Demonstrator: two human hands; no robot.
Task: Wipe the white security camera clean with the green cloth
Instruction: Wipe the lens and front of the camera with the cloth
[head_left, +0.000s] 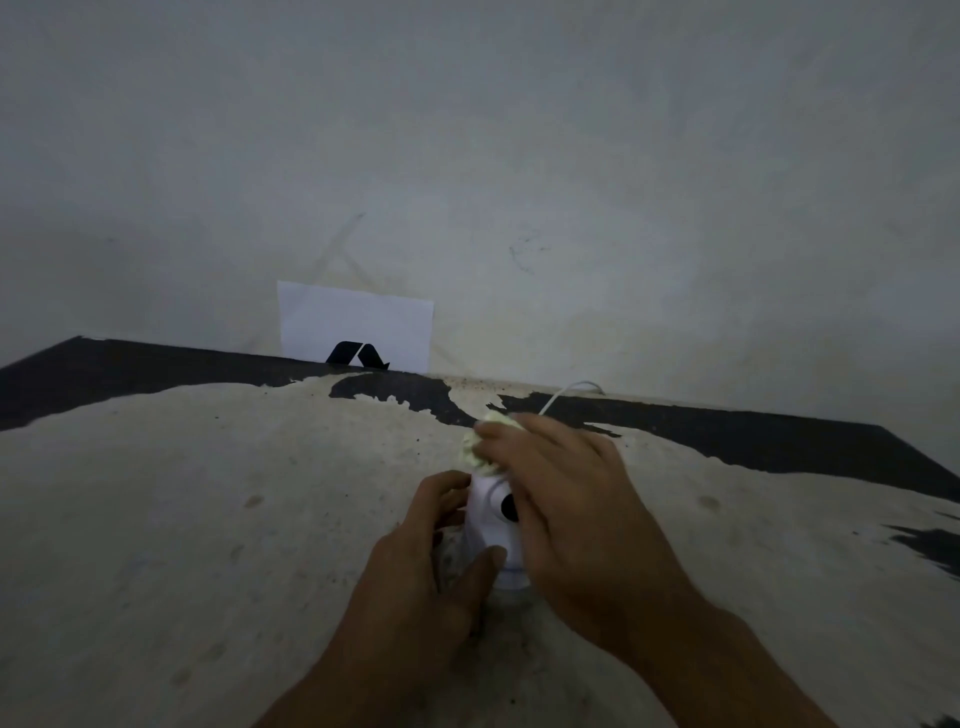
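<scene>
The white security camera (491, 525) stands upright on the worn table (208, 519), its dark lens showing between my hands. My left hand (426, 566) grips its base and left side, thumb across the front. My right hand (566, 499) lies over the camera's top and right side, holding a bunched pale green cloth (475, 452) that presses against the top of the camera. A thin white cable (569, 391) runs from behind my right hand toward the wall. Most of the cloth is hidden under my fingers.
The table's cream coating is peeled, leaving black patches along the far edge. A white sheet of paper with a black logo (356, 327) leans against the grey wall behind the table. The scene is dim.
</scene>
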